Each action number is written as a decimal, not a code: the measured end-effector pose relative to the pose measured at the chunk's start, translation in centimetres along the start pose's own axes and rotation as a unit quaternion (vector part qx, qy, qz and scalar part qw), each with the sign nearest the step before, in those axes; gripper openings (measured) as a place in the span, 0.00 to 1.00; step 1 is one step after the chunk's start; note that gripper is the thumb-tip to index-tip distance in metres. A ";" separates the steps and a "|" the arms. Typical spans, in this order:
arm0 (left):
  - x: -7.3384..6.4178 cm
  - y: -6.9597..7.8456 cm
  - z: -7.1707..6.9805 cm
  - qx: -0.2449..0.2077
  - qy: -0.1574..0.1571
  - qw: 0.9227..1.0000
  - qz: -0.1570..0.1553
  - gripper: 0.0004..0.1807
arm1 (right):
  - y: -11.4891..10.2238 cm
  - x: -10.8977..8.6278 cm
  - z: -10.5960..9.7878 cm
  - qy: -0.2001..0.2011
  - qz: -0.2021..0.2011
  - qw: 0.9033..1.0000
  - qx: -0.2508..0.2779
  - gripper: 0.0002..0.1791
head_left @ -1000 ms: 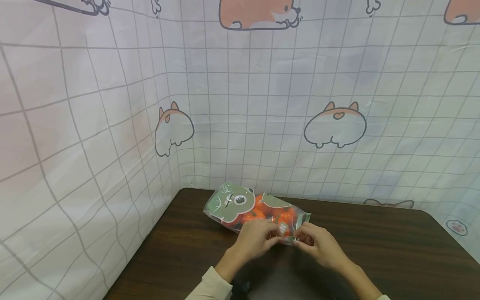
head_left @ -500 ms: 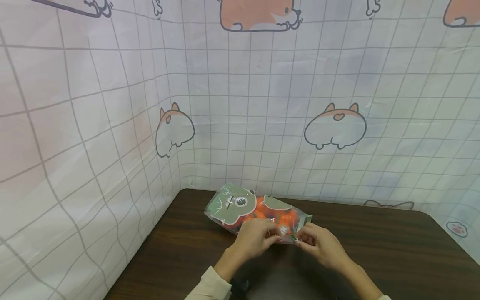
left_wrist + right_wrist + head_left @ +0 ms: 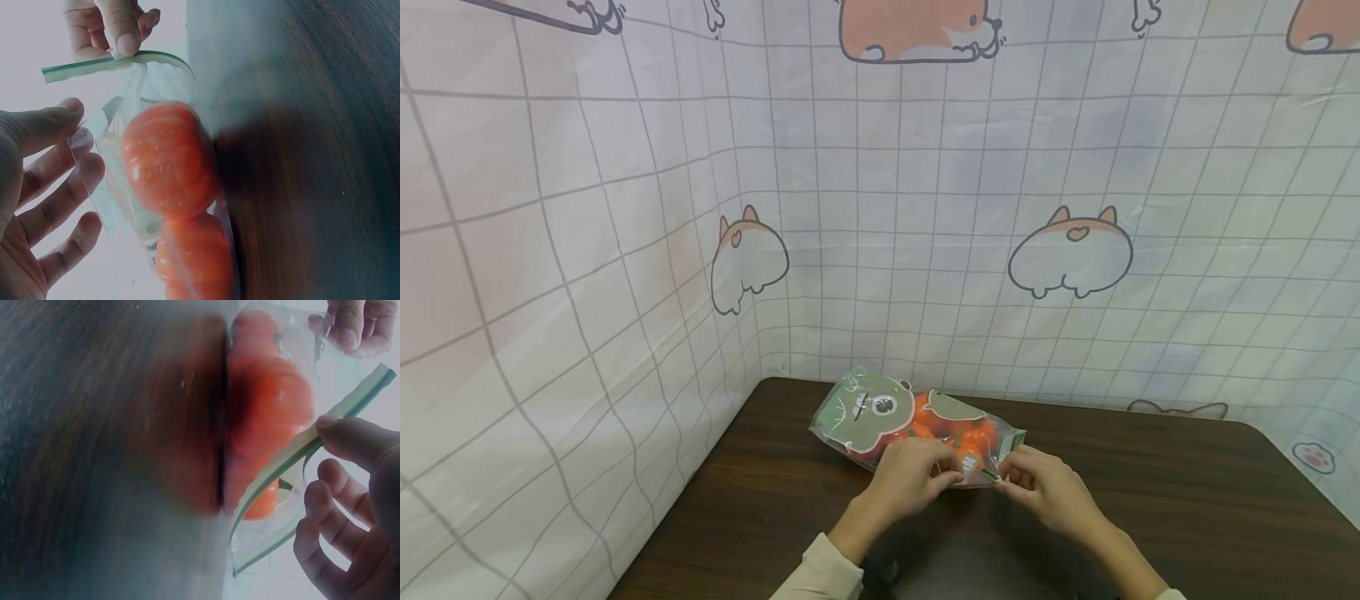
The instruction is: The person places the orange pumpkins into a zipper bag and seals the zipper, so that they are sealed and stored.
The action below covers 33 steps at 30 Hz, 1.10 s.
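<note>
A clear plastic zip bag (image 3: 865,412) with a green bear print lies on the table, holding several orange pumpkins (image 3: 976,437). My left hand (image 3: 910,479) pinches the clear edge of its mouth between thumb and forefinger; the left wrist view shows the other fingers spread behind the film. Beside it, my right hand (image 3: 1048,492) grips the green closure strip (image 3: 275,464) at the right end, thumb on top. In the right wrist view the mouth gapes, with two green edges apart. Large pumpkins (image 3: 169,159) press against the film near the opening.
Dark brown wooden table (image 3: 1150,492) extends to the right and front. White gridded cloth (image 3: 925,250) with cartoon dogs hangs behind and along the left. A small dark object (image 3: 883,575) sits beneath the left forearm, too dim to identify.
My right hand has moved slightly right along the bag's mouth, and more of the green strip shows between the hands. The bag has shifted a little right; my left hand has stayed nearly still.
</note>
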State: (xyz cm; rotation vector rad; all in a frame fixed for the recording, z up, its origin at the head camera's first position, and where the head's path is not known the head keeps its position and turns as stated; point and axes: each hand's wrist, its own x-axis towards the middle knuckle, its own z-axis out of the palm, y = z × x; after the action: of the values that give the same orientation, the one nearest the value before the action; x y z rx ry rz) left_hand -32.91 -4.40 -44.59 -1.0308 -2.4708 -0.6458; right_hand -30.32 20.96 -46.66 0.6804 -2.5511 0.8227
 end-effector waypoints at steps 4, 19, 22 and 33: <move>0.0 0.0 0.0 -0.002 0.002 1.000 0.001 0.03 | 0.2 0.0 0.1 -0.002 0.006 1.000 -0.010 0.11; -0.1 -0.1 -0.1 -0.009 0.009 1.000 -0.004 0.03 | 0.4 -0.3 -0.2 -0.008 0.030 0.999 -0.027 0.10; -0.1 -0.2 -0.1 -0.016 0.009 1.000 -0.010 0.03 | 0.5 -0.3 -0.3 -0.010 0.032 0.999 -0.033 0.10; -0.1 -0.4 -0.4 -0.024 0.018 1.000 -0.007 0.02 | 0.7 -0.3 -0.6 -0.013 0.044 0.998 -0.036 0.08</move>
State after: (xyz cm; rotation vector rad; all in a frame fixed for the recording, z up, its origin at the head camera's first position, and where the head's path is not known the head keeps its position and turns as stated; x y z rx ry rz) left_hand -33.11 -4.93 -44.44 -1.0120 -2.4433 -0.7246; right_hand -30.33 21.91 -46.65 0.5641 -2.6366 0.7489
